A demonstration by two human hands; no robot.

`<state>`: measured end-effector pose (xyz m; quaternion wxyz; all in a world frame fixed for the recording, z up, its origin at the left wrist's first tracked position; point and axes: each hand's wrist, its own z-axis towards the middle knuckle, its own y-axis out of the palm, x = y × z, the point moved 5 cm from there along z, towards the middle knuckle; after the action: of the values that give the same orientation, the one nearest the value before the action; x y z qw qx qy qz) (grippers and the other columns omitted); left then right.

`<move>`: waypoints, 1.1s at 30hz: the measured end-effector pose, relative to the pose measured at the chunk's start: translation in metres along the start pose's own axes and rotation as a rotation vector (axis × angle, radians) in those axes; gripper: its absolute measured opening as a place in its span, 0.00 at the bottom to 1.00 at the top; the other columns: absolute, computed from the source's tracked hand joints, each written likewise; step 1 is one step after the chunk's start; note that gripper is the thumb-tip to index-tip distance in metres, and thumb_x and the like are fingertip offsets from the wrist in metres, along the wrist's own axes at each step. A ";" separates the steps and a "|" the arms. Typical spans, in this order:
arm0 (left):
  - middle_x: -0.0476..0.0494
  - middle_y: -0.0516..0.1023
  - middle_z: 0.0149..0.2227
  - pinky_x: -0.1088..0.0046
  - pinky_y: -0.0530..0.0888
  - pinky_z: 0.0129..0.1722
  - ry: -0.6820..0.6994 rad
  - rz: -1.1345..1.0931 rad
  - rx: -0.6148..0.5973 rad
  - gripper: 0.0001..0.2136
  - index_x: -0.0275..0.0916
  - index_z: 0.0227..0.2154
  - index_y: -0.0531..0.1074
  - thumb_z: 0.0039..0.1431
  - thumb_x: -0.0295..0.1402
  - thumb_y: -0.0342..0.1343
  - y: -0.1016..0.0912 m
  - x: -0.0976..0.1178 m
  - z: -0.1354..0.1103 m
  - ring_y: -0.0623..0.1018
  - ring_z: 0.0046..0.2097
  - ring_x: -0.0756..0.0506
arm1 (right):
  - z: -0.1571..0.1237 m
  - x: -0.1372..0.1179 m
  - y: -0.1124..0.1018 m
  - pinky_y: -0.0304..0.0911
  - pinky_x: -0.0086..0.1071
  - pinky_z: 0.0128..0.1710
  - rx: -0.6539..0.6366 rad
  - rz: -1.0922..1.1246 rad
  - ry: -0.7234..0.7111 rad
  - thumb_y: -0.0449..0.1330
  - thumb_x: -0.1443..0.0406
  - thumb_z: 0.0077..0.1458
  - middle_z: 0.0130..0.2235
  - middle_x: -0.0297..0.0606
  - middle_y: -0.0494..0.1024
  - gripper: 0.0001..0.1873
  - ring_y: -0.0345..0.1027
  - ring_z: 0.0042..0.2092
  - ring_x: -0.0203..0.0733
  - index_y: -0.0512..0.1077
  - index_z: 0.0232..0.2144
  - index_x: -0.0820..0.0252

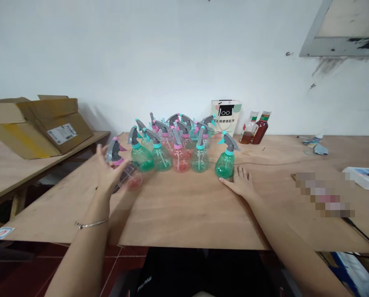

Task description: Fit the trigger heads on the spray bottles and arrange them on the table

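From the wearer's seat, a cardboard box (52,134) sits at ten o'clock. Nearer, the left hand (108,171) has its thumb and fingers about the neck of a tilted pink-collared spray bottle (131,180); whether they grip, I cannot tell. Clustered spray bottles (180,159) stand at twelve. Toward one o'clock stands a green spray bottle (225,165); at its four o'clock the right hand (240,183) lies, fingers wide.

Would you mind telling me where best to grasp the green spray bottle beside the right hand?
I'd probably grip the green spray bottle around its turquoise collar, from the right: the collar is narrower than the rounded body, the right hand lies that side, and other spray bottles stand left.
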<state>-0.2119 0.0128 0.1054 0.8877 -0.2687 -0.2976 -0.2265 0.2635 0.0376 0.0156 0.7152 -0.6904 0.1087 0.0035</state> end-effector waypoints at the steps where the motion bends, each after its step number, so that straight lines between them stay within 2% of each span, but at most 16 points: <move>1: 0.37 0.60 0.62 0.68 0.72 0.49 0.041 -0.036 0.139 0.34 0.39 0.60 0.50 0.55 0.50 0.52 -0.007 0.004 -0.008 0.70 0.56 0.44 | 0.000 0.000 0.000 0.31 0.52 0.67 0.000 0.002 -0.002 0.44 0.34 0.52 0.70 0.57 0.40 0.58 0.32 0.70 0.57 0.44 0.67 0.76; 3: 0.34 0.60 0.60 0.63 0.71 0.50 0.171 -0.084 0.459 0.33 0.37 0.57 0.53 0.57 0.57 0.41 -0.022 0.020 -0.029 0.69 0.56 0.41 | 0.000 0.000 0.000 0.31 0.52 0.67 0.002 0.002 -0.001 0.44 0.35 0.52 0.70 0.56 0.40 0.58 0.32 0.70 0.57 0.44 0.67 0.76; 4: 0.34 0.62 0.57 0.60 0.71 0.50 0.257 -0.101 0.559 0.34 0.37 0.55 0.55 0.56 0.60 0.38 -0.024 0.033 -0.040 0.69 0.55 0.39 | 0.000 0.001 0.000 0.31 0.53 0.67 0.004 0.002 -0.001 0.44 0.35 0.52 0.70 0.56 0.41 0.58 0.32 0.70 0.57 0.44 0.67 0.76; 5: 0.34 0.63 0.54 0.59 0.71 0.49 0.350 -0.134 0.565 0.35 0.37 0.52 0.58 0.54 0.62 0.38 -0.021 0.049 -0.050 0.70 0.54 0.38 | 0.000 0.001 0.001 0.31 0.53 0.67 0.007 0.004 -0.002 0.44 0.35 0.51 0.70 0.56 0.41 0.58 0.32 0.70 0.57 0.44 0.67 0.76; 6: 0.35 0.65 0.51 0.59 0.72 0.48 0.446 -0.178 0.518 0.34 0.38 0.50 0.59 0.53 0.63 0.41 -0.015 0.069 -0.059 0.70 0.53 0.37 | 0.000 0.001 0.001 0.32 0.53 0.67 0.011 0.006 -0.004 0.44 0.35 0.51 0.70 0.56 0.41 0.58 0.32 0.70 0.57 0.44 0.67 0.76; 7: 0.37 0.66 0.49 0.57 0.71 0.50 0.511 -0.207 0.392 0.32 0.39 0.49 0.60 0.53 0.61 0.44 -0.003 0.091 -0.067 0.70 0.53 0.36 | 0.001 0.001 0.001 0.32 0.53 0.67 0.016 0.008 -0.007 0.44 0.35 0.51 0.69 0.56 0.41 0.58 0.33 0.70 0.57 0.44 0.67 0.75; 9: 0.37 0.67 0.51 0.56 0.69 0.54 0.592 -0.267 0.022 0.26 0.41 0.52 0.59 0.55 0.50 0.54 0.032 0.139 -0.084 0.70 0.55 0.37 | 0.001 0.001 0.002 0.32 0.53 0.67 0.023 0.009 -0.007 0.44 0.35 0.51 0.69 0.57 0.42 0.57 0.33 0.70 0.58 0.45 0.67 0.74; 11: 0.35 0.64 0.56 0.57 0.68 0.56 0.592 -0.384 -0.290 0.29 0.42 0.58 0.55 0.57 0.42 0.57 0.072 0.184 -0.103 0.68 0.58 0.38 | 0.001 0.001 0.002 0.32 0.54 0.66 0.023 0.005 -0.008 0.44 0.35 0.51 0.69 0.57 0.43 0.56 0.33 0.70 0.59 0.47 0.67 0.72; 13: 0.32 0.58 0.62 0.55 0.62 0.61 0.534 -0.509 -0.491 0.35 0.41 0.62 0.49 0.56 0.42 0.59 0.116 0.219 -0.117 0.61 0.63 0.36 | 0.001 0.001 0.003 0.31 0.53 0.66 0.015 -0.006 -0.017 0.42 0.35 0.52 0.69 0.57 0.43 0.55 0.33 0.70 0.60 0.48 0.66 0.72; 15: 0.27 0.49 0.65 0.51 0.55 0.64 0.398 -0.564 -0.622 0.43 0.38 0.64 0.44 0.52 0.43 0.63 0.161 0.241 -0.120 0.53 0.67 0.32 | 0.000 0.000 0.003 0.31 0.53 0.66 0.010 -0.009 -0.026 0.41 0.35 0.53 0.69 0.57 0.43 0.55 0.33 0.70 0.59 0.47 0.67 0.72; 18: 0.24 0.46 0.66 0.50 0.50 0.66 0.229 -0.604 -0.664 0.50 0.36 0.65 0.42 0.45 0.39 0.68 0.217 0.256 -0.112 0.47 0.69 0.30 | -0.001 0.000 0.002 0.31 0.53 0.66 0.014 0.008 -0.014 0.42 0.34 0.52 0.69 0.56 0.42 0.57 0.32 0.70 0.58 0.43 0.68 0.71; 20: 0.23 0.51 0.64 0.51 0.49 0.65 0.150 -0.624 -0.640 0.52 0.35 0.65 0.43 0.42 0.36 0.70 0.241 0.256 -0.105 0.48 0.69 0.30 | -0.001 0.000 0.002 0.31 0.53 0.66 0.014 0.009 -0.005 0.43 0.34 0.51 0.70 0.56 0.41 0.57 0.32 0.70 0.58 0.43 0.68 0.71; 22: 0.24 0.56 0.63 0.51 0.50 0.65 0.096 -0.654 -0.624 0.51 0.35 0.64 0.46 0.40 0.34 0.71 0.255 0.252 -0.101 0.51 0.68 0.30 | -0.001 0.000 0.002 0.30 0.53 0.66 0.011 0.003 -0.002 0.43 0.34 0.52 0.70 0.56 0.41 0.57 0.32 0.70 0.58 0.44 0.68 0.72; 26: 0.30 0.60 0.61 0.52 0.52 0.64 0.108 -0.692 -0.572 0.43 0.40 0.60 0.54 0.41 0.31 0.69 0.267 0.239 -0.098 0.56 0.66 0.34 | -0.001 -0.001 0.001 0.30 0.54 0.66 -0.003 -0.004 -0.014 0.42 0.34 0.52 0.69 0.57 0.41 0.57 0.31 0.70 0.59 0.45 0.67 0.74; 30: 0.29 0.60 0.59 0.55 0.58 0.62 0.145 -0.696 -0.574 0.42 0.36 0.60 0.53 0.41 0.28 0.66 0.274 0.231 -0.099 0.60 0.64 0.35 | -0.002 -0.001 0.000 0.31 0.53 0.66 -0.004 -0.016 -0.015 0.43 0.35 0.52 0.70 0.57 0.40 0.56 0.32 0.70 0.59 0.46 0.67 0.73; 33: 0.30 0.61 0.57 0.55 0.63 0.59 0.148 -0.679 -0.532 0.39 0.35 0.60 0.53 0.44 0.28 0.64 0.268 0.231 -0.100 0.64 0.60 0.35 | -0.003 -0.002 0.000 0.31 0.54 0.66 0.006 -0.022 -0.021 0.43 0.35 0.53 0.69 0.58 0.41 0.55 0.32 0.70 0.60 0.47 0.67 0.72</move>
<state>0.1457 0.0974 0.0960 0.6817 -0.3579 -0.2362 -0.5928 0.2614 0.0352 0.0153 0.7185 -0.6892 0.0935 0.0027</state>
